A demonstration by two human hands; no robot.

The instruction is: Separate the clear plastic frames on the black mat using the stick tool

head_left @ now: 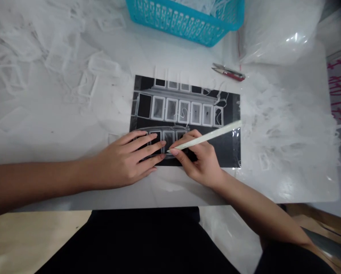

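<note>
My left hand lies flat with fingers stretched over a strip of clear rectangular frames at the front of a black mat. In a pinch, my right hand holds a slim pale-green pen-like stick. Its pointed tip touches or hovers just over the strip, beside my left fingertips; I cannot tell which. Behind both hands, a second row of white-edged frames runs across the mat, with a loose curled thread on it. More frames stick out at the mat's back edge.
A turquoise basket of white pieces stands at the back. Red-handled thread snips lie right of it, near a filled clear plastic bag. Loose translucent frames spread on the left, and a pile of clear pieces on the right.
</note>
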